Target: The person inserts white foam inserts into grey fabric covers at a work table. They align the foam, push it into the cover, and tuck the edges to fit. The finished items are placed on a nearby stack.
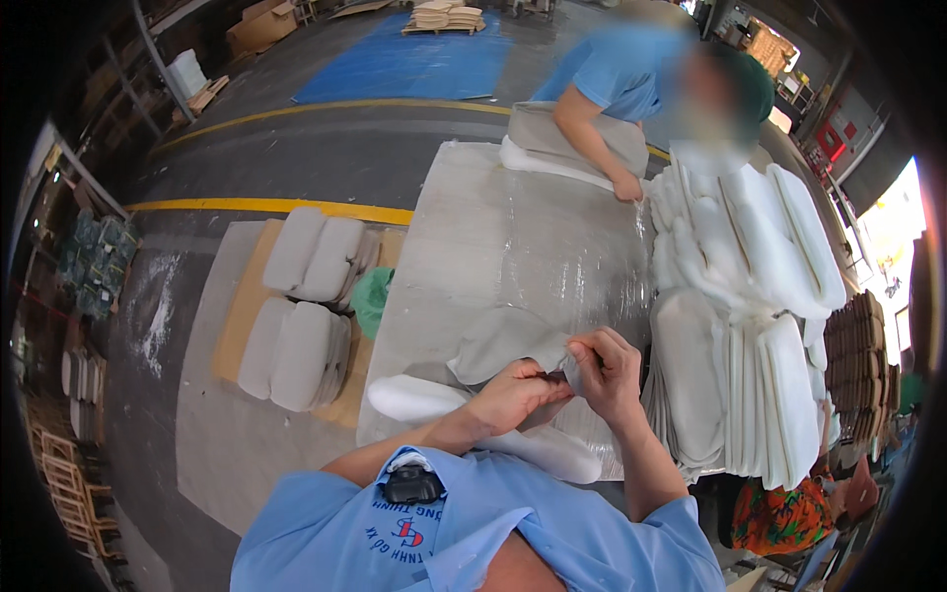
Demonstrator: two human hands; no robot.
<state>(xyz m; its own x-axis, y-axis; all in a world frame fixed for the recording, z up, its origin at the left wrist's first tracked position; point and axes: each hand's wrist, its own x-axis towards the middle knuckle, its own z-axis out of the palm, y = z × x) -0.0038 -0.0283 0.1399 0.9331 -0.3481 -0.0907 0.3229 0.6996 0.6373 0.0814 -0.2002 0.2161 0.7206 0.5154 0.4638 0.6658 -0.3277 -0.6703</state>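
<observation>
Glossy tabletop (582, 247) underlies grey fabric (506, 343) just ahead of the left hand (515, 398), which pinches its edge together with the right hand (610, 373); white padding (418, 397) lies just behind the left, stacked pads (774, 395) right of both.

Yellow lines (276, 205) cross the grey floor (276, 158) near a blue sheet (395, 71).

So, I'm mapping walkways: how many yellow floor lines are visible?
2: the nearer line runs left of the table; the farther line, beside the blue sheet. The table may hide more.
</observation>
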